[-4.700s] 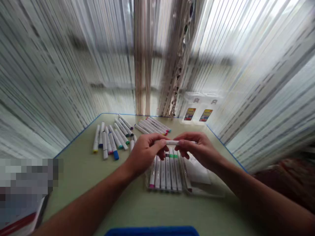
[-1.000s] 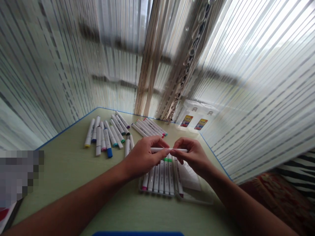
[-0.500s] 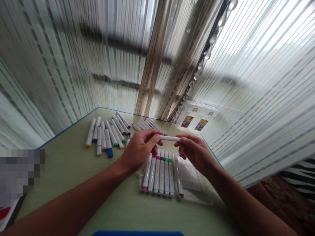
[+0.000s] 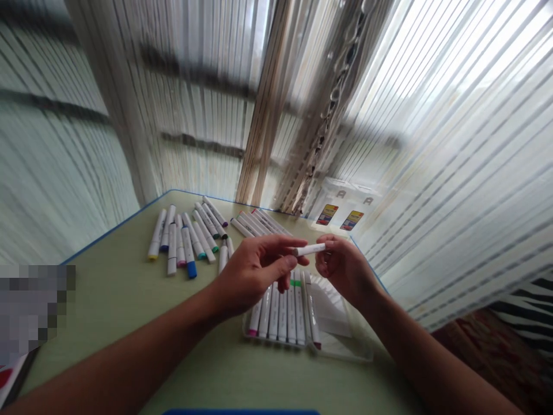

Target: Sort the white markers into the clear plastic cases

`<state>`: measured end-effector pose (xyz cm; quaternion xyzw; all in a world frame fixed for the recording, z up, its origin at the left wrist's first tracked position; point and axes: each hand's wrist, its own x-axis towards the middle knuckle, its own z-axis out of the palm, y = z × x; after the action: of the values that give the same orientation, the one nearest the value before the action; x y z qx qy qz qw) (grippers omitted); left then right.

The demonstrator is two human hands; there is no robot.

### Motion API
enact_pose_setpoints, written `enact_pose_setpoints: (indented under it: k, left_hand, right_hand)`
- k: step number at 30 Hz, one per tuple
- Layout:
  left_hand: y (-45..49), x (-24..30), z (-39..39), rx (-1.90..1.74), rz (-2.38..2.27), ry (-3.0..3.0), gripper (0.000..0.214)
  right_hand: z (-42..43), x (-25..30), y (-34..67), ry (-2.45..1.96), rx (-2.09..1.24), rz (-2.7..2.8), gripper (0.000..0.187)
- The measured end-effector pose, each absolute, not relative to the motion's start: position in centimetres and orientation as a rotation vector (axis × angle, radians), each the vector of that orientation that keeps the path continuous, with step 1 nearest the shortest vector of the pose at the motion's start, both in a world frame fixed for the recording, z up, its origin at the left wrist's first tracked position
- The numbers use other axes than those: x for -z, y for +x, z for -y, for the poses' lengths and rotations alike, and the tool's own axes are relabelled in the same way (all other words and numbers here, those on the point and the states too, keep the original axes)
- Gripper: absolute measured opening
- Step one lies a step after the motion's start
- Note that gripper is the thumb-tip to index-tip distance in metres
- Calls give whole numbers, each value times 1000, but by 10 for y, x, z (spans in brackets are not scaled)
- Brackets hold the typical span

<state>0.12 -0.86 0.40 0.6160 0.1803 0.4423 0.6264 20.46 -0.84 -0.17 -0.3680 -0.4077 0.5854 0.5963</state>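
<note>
Our right hand (image 4: 348,266) pinches a marker (image 4: 310,250) crosswise, free end leftward at our loosely spread left hand (image 4: 250,271); contact unclear.

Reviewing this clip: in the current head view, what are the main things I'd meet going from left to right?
White plastic marker with a yellow end, white plastic marker with a bright blue end, bare left hand, raised white cylindrical marker, bare right hand, black-and-white striped fabric.
</note>
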Motion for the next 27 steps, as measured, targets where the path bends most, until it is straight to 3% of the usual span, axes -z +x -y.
enact_pose_setpoints:
  k: [27]
  left_hand:
    - [-3,-7,9,-883,-476,1396,22]
  right_hand:
    - [13,1,202,-856,-1323,1041,6]
